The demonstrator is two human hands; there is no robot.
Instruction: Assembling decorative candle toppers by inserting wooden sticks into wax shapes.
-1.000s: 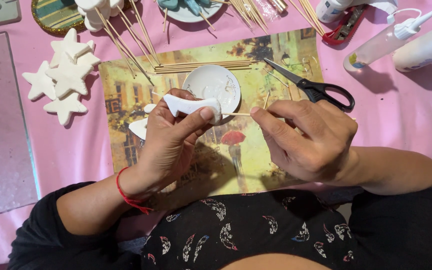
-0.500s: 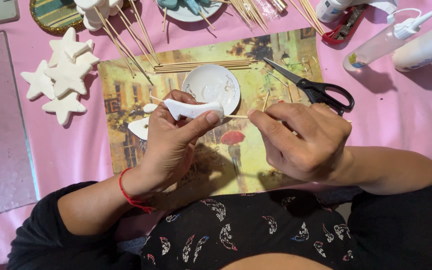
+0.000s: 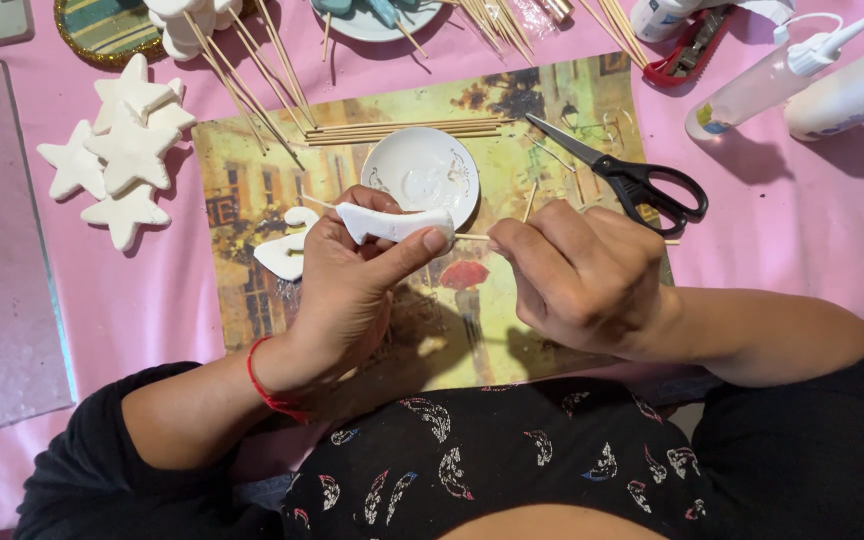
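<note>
My left hand [image 3: 347, 290] grips a flat white clay shape [image 3: 392, 223] edge-on, thumb pressed at its right end. My right hand [image 3: 577, 275] pinches a thin wooden skewer [image 3: 472, 236] whose tip meets the right end of the clay shape. Both hands hover over a painted street-scene mat [image 3: 522, 165]. Just behind them on the mat stands a small white saucer [image 3: 422, 170]. Another white clay piece [image 3: 287, 250] lies on the mat, partly hidden by my left hand.
Black-handled scissors [image 3: 632, 180] lie on the mat's right side. White clay stars [image 3: 122, 150] are piled at the left. Several skewers [image 3: 402, 130] lie behind the saucer, more at the top. Two glue bottles [image 3: 812, 80] rest at top right on the pink tablecloth [image 3: 772, 220].
Almost nothing differs; my right hand has edged slightly left, bringing the skewer closer against the clay shape. The left hand keeps its grip.
</note>
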